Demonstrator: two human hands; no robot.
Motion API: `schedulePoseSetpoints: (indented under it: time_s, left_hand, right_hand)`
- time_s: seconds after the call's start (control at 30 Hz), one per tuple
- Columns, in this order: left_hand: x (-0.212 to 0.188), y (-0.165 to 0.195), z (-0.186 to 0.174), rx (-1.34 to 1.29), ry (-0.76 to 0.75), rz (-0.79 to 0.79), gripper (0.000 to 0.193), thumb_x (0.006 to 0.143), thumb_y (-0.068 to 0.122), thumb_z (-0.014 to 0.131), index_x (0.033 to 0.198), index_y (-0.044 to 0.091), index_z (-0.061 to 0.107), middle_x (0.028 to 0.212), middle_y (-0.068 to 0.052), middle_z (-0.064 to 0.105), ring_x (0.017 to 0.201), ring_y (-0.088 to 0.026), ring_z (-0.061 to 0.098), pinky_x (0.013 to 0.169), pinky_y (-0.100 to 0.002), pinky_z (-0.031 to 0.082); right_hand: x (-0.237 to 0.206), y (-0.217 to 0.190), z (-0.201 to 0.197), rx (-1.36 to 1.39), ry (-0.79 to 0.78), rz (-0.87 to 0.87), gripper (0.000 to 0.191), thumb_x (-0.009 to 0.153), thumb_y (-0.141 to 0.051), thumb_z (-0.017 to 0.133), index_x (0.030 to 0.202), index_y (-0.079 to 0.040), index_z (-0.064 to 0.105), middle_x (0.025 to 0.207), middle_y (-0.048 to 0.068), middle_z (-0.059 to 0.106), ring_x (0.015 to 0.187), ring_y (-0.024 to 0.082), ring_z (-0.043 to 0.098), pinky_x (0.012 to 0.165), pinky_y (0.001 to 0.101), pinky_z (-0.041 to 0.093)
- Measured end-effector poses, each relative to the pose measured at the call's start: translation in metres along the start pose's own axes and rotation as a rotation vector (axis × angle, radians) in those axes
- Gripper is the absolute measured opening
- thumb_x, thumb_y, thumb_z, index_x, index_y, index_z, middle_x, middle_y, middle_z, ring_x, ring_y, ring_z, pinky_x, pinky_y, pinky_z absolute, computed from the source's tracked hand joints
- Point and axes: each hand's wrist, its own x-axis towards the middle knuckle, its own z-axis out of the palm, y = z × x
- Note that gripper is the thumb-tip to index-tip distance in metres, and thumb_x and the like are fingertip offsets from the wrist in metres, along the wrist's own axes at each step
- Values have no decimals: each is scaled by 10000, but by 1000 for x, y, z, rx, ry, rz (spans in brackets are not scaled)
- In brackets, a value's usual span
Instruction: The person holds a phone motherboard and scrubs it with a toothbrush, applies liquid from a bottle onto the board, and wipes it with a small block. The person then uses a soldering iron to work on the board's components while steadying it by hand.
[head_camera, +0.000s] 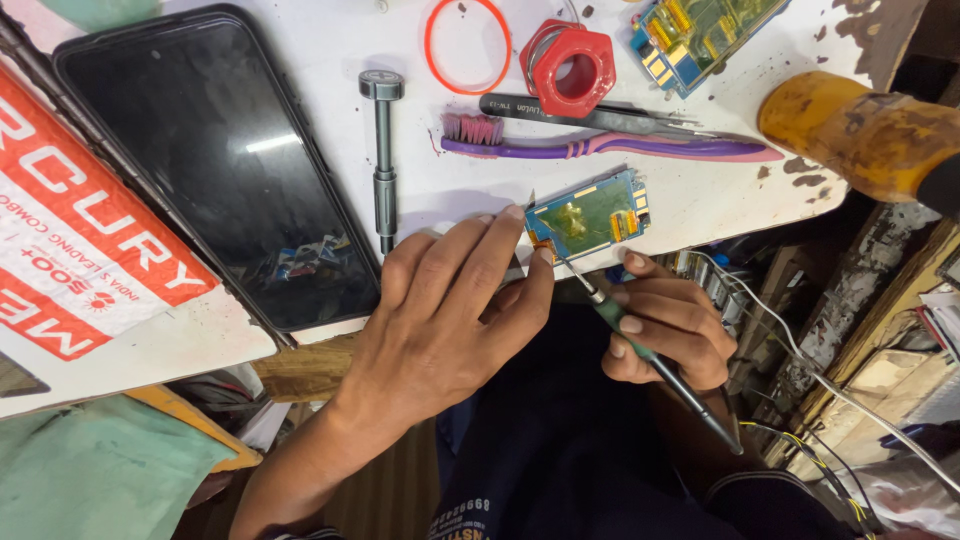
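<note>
The left hand (450, 310) pins a small blue circuit board (588, 215) under its fingertips at the tabletop (330, 40) edge, while the right hand (668, 325), just beside it, grips a soldering iron (640, 345) whose tip touches the board's near corner, so the work looks under way, not finished.

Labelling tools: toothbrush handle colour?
Purple toothbrush, pink bristles; head view.

Two circuit boards: one (590, 215) at the table edge, one (700, 35) at the top. One phone (215, 160), one toothbrush (600, 148), one pair of tweezers (590, 115), one orange ring (467, 45), one red nut (573, 68), two screwdrivers (383, 160) (650, 360).
</note>
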Motion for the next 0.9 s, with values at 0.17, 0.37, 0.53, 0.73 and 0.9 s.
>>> schedulePoseSetpoints:
  time_s: [0.17,0.37,0.53,0.73,0.9]
  left_hand:
    - [0,0,0,3,3,1,206,1062,129,693,1267,141,680,1458,-127,565,1304,-255,555,1053,-431,422]
    - [0,0,0,3,1,0,204,1061,125,691,1264,143,684,1456,-125,566,1304,-253,555,1056,-431,420]
    - [0,0,-1,-4,5,-2,206,1065,125,690,1269,145,681,1457,-126,565,1305,-252,553,1059,-432,419]
    - [0,0,-1,-8,4,-5,222,1063,120,690,1284,143,677,1456,-126,564,1303,-254,557,1058,-432,420]
    - [-1,0,0,-13,3,-10,223,1063,125,693,1284,142,672,1458,-128,564,1302,-255,561,1055,-431,421]
  right_hand:
    - [0,1,-1,-21,-7,-24,195,941,-152,732,962,-38,575,951,111,662,909,225,719,987,485,619]
    - [0,-2,0,-7,6,11,198,945,-151,731,964,-37,570,952,104,662,913,222,715,1001,493,621]
    - [1,-4,0,-22,-11,21,199,940,-151,732,957,-31,575,954,112,665,914,233,717,1006,498,616]
    - [0,-3,0,-31,-17,15,190,941,-133,739,958,-35,577,953,111,663,913,228,716,1020,503,609]
    - [-5,0,2,-27,-2,-8,196,933,-144,743,955,-42,578,951,100,667,917,220,720,1024,483,601]
